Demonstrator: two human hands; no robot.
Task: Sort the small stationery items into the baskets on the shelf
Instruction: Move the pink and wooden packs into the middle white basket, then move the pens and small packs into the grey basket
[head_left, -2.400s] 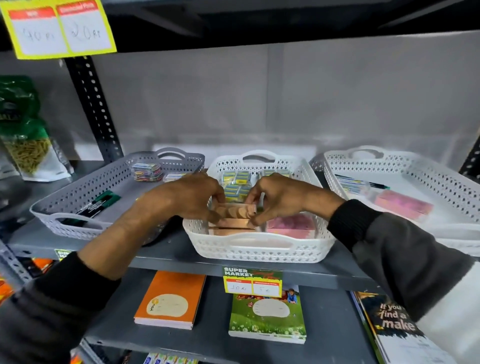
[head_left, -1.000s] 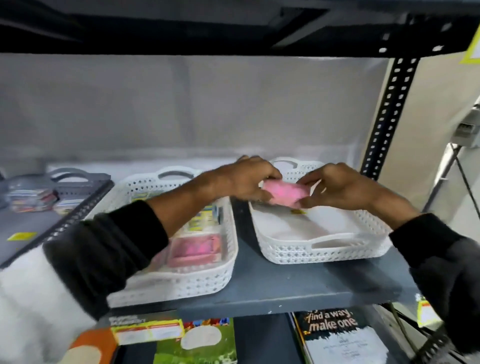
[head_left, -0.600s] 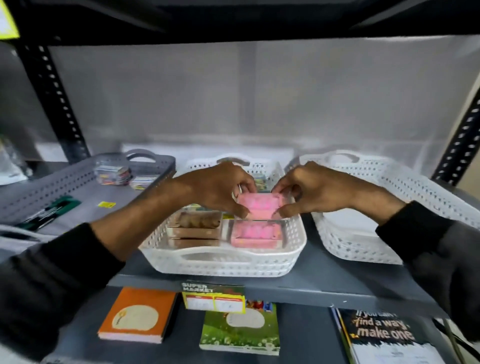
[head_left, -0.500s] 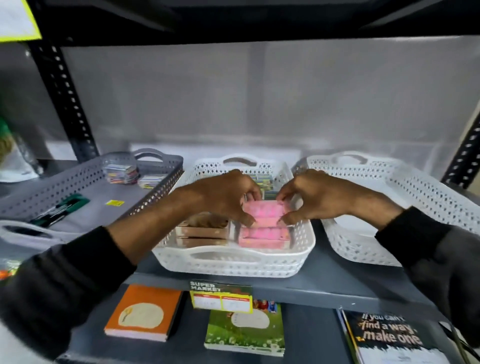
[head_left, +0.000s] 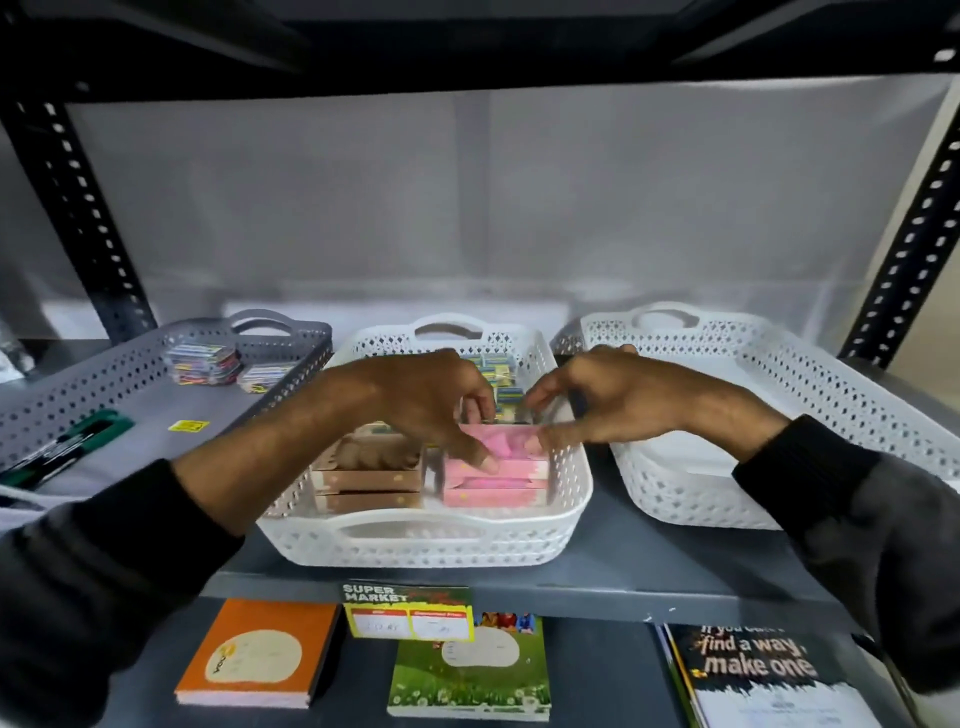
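A white perforated basket (head_left: 415, 545) stands in the middle of the grey shelf. It holds a stack of brown packs (head_left: 369, 478) on the left and a stack of pink packs (head_left: 498, 491) on the right, with small yellow-green packs (head_left: 501, 376) behind. My left hand (head_left: 431, 400) and my right hand (head_left: 608, 400) both pinch the top pink pack (head_left: 511, 441), which rests on the pink stack. My fingers hide its two ends.
A grey basket (head_left: 130, 364) at left holds colourful small packs (head_left: 208, 358), a yellow tag and a dark green marker pack (head_left: 67, 447). A white basket (head_left: 810, 384) stands at right. Notebooks and a price label (head_left: 410, 613) sit below. Black uprights frame the shelf.
Both hands carried a pink pack from the right white basket to the middle basket and lowered it onto the pink stack. The view swung back to the left.
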